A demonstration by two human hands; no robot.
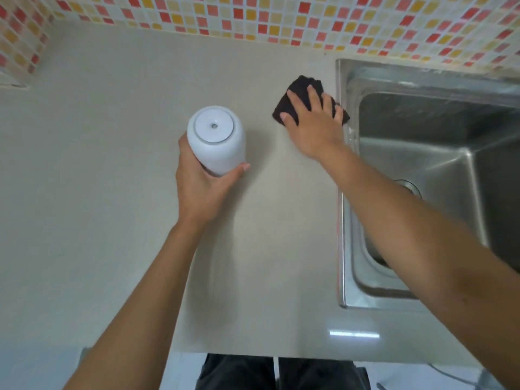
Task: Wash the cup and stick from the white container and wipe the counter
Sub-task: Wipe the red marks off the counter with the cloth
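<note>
**Counter wipe under way, container lifted clear**

Wiping is happening on the pale beige stone counter (112,192). The right hand (312,128) is pressing a dark, folded cloth (302,88) flat against the counter, just beside the left rim of the stainless steel sink (344,192); fingers (313,94) are spread wide over the cloth, probably to keep it flat and push evenly. The left hand (201,190) is gripping the rounded white plastic container (216,139) from its near side, thumb and fingers wrapping around the body, lid with a small centre hole facing the camera. It seems to be held just off the surface, likely so the cloth can pass under its spot, though contact with the counter is hard to judge from this angle. Cup and stick are not showing anywhere; sink basin is looking empty apart from the drain. Judging by that, washing is likely done and wiping is the step in hand. Mosaic tile wall (281,18) is running behind.
</note>
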